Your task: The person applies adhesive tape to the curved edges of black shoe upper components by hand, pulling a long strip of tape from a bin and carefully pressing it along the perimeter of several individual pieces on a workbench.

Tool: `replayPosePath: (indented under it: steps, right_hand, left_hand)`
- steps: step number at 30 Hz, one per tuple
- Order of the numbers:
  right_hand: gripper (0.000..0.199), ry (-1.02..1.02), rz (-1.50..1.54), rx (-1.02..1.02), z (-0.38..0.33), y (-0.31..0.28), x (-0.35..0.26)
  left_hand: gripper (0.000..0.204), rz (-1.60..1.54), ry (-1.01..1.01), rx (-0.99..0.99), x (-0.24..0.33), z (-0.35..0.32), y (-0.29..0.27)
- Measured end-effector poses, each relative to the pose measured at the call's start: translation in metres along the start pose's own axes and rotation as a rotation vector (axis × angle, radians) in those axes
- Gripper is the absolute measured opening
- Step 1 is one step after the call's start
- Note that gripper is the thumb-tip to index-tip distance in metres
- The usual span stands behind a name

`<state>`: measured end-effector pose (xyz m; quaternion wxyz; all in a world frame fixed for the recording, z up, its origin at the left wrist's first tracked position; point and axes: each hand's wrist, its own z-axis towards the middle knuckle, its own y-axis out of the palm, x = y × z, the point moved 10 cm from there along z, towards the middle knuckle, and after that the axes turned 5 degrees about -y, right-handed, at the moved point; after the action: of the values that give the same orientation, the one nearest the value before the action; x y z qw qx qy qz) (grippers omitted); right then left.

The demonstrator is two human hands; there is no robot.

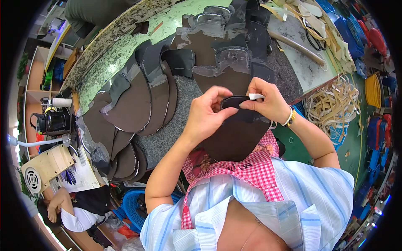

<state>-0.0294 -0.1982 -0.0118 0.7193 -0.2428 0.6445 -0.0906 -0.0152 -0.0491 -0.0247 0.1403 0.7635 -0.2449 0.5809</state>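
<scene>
Left grip and right grip pinch the dark piece at mid-frame. I'd press its upper edge evenly.

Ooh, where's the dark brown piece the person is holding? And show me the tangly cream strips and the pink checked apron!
Dark brown piece [233,139], head view: middle of its lower part.
Cream strips [331,101], head view: middle of the tangled heap.
Pink checked apron [254,172], head view: its checked bib.

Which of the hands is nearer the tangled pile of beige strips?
Right. The right hand is left of the pile, pinching the flat, curved dark-brown piece; the left hand pinches that piece farther left.
</scene>
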Motion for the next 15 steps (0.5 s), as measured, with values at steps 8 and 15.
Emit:
replayPosePath:
  steps: [8, 15]
  right_hand:
    - [0.025, -0.159, 0.320, 0.111, -0.010, -0.063, -0.026]
    - [0.019, -0.295, 0.110, -0.123, -0.008, -0.017, -0.075]
  left_hand:
    - [0.023, 0.142, 0.297, 0.479, 0.060, -0.072, -0.080]
    - [0.038, 1.006, 0.494, 1.006, 0.129, -0.086, -0.136]
